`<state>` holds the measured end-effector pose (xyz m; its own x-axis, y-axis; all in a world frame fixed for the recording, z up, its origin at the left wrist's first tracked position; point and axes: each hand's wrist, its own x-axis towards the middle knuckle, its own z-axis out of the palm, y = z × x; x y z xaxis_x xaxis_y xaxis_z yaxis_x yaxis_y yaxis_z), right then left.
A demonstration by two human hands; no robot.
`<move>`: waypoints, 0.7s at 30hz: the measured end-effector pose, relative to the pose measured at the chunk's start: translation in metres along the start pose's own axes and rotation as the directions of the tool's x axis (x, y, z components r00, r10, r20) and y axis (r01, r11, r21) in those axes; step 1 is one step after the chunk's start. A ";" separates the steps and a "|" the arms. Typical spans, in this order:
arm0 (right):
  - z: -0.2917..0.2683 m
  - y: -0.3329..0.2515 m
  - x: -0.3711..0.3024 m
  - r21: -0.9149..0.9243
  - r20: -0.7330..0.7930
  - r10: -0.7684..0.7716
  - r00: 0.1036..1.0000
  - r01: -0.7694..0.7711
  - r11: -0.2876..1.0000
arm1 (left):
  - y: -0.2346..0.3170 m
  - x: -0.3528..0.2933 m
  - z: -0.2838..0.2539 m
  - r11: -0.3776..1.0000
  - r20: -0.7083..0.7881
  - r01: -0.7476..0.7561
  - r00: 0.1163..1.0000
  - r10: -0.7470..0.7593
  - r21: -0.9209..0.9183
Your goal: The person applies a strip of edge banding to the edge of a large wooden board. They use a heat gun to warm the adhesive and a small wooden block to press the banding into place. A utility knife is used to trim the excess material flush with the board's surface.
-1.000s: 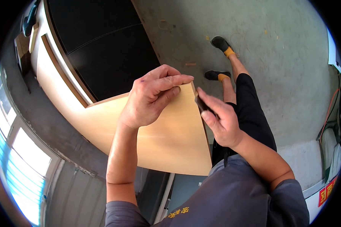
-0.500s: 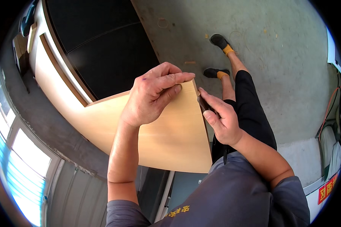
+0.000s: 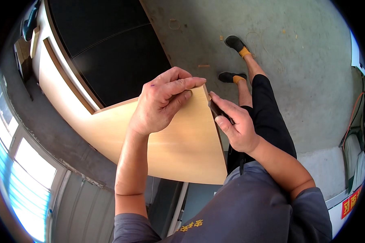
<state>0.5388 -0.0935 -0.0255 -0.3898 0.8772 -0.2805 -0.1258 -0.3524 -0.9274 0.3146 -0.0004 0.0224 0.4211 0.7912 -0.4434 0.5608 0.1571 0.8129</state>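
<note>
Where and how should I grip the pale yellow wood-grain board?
Perhaps pinch the board at its far edge, near the right corner, from the near side: that edge looks narrow, and the left hand grips there. A dark handheld tool in the right hand crowds the right edge.

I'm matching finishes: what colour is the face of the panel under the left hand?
The panel's face is pale yellow-tan, best seen in the head view.

Person in a charcoal-grey short-sleeved T-shirt [image 3: 251, 206], a line of small yellow printed characters [image 3: 192, 226] on its front, matching grey sleeves [image 3: 136, 228], black cropped trousers [image 3: 268, 109], mustard-yellow ankle socks [image 3: 244, 52], black low-cut shoes [image 3: 233, 42]
</note>
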 end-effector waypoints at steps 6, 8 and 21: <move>-0.003 -0.008 0.010 -0.080 -0.020 -0.003 1.000 0.001 0.997 | 0.001 0.001 -0.004 1.000 0.072 0.022 0.997 -0.021 -0.007; 0.003 -0.001 -0.013 -0.031 -0.013 0.043 0.999 -0.043 0.999 | 0.002 0.000 -0.006 1.000 0.080 0.003 0.997 -0.003 -0.002; -0.034 -0.086 -0.006 -0.629 0.226 -0.229 0.947 0.321 0.708 | 0.064 -0.051 0.035 0.916 -0.062 0.092 0.990 -0.125 -0.390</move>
<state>0.5827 -0.0575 0.0477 -0.5461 0.8377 0.0027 0.3594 0.2372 -0.9025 0.3540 -0.0510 0.0836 0.3026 0.8003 -0.5176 0.2745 0.4469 0.8514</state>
